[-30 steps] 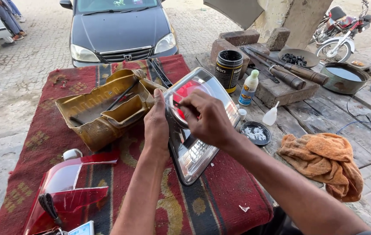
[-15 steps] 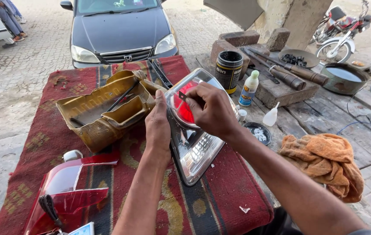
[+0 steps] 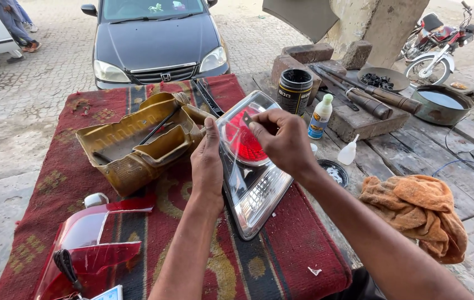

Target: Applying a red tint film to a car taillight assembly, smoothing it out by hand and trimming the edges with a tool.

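Observation:
A car tail light (image 3: 256, 180) with a red round lens and a clear lower part lies tilted on a red patterned cloth (image 3: 298, 244). My left hand (image 3: 208, 161) presses flat along its left edge and steadies it. My right hand (image 3: 284, 139) hovers over the red lens, fingers pinched on a small thin dark piece whose kind I cannot make out. A tan plastic housing (image 3: 137, 144) sits just left of my left hand.
A broken red lamp cover (image 3: 89, 244) lies at front left. On the wooden bench are a black can (image 3: 294, 90), a small bottle (image 3: 321, 116), a squeeze dropper (image 3: 348, 151), an orange rag (image 3: 423, 208), a metal bowl (image 3: 441, 103). A dark car (image 3: 156, 41) and a motorcycle (image 3: 440, 47) stand behind.
My right hand has shifted slightly across the red lens and its fingers pinch tighter. My left hand stays on the light's left edge.

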